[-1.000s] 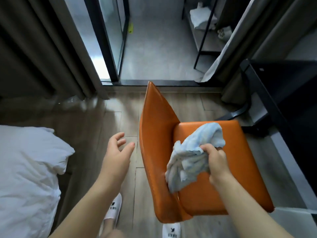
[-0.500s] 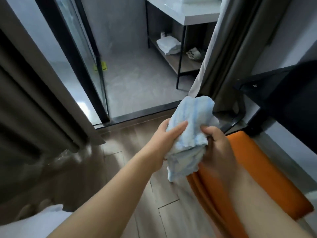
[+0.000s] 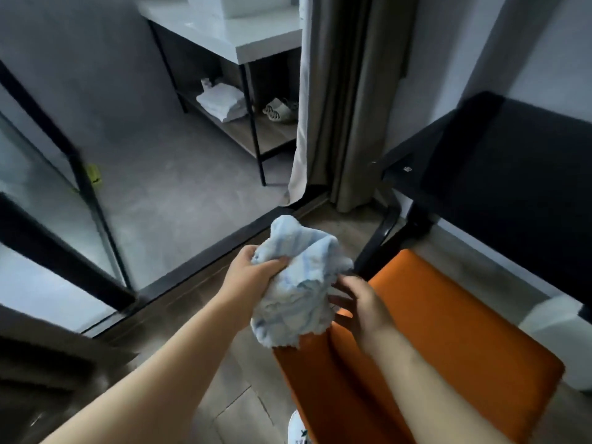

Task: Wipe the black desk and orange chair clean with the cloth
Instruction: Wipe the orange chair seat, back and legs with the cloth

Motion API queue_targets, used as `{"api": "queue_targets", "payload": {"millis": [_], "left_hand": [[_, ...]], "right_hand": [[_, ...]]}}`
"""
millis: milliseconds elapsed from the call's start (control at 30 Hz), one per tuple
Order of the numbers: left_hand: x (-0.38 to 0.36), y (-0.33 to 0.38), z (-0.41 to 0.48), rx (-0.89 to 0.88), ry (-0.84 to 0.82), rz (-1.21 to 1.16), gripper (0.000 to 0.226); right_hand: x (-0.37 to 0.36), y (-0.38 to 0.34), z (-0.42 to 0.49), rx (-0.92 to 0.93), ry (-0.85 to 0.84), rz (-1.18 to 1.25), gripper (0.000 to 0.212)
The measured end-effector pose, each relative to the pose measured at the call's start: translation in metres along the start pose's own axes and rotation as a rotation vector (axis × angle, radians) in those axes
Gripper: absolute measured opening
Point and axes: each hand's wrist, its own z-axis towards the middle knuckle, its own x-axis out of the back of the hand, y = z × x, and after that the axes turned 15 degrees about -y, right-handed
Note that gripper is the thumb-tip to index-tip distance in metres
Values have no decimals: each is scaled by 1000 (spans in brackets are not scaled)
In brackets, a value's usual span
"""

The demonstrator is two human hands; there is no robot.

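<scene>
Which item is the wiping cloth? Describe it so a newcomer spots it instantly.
Start at the orange chair low on the right, in front of the black desk. Just above the chair's near-left corner, the left hand grips the cloth. It is crumpled and pale blue with faint stripes, unlike the folded white towels on the far shelf.

We see a dim, cool-toned room; soft daylight comes through the glass door on the left, its black frame smeared by motion blur. The black desk reads as near-featureless shadow. Wide-angle distortion bends the curtain and the edges.
</scene>
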Motion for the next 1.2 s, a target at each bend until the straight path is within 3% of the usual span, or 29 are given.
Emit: {"api": "queue_targets", "payload": {"millis": [267,433,567,733,833,933,1000,1133,1200], "left_hand": [[-7,-25,122,162,-95,277,25],[-35,-53,214,192,-251,539,24],[-63,-86,273,233,-406,737,35],[-107,-123,328,133,-655,899,70],[-139,-140,358,-16,-749,860,68],[-176,-152,385,-174,-684,747,58],[-197,-168,388,-133,-606,710,50],[-221,-214,362,207,-529,788,45],[-236,-216,366,250,-449,902,47]], "right_hand": [[78,8,48,-188,410,41,15],[130,21,87,-266,667,28,12],[154,43,116,-374,751,-33,12],[195,71,147,-547,699,-351,25],[234,81,168,-607,714,-478,35],[274,92,187,-668,736,-727,46],[287,103,195,-693,660,-862,56],[288,131,187,-724,525,-1066,76],[291,135,184,-701,500,-1111,78]]}}
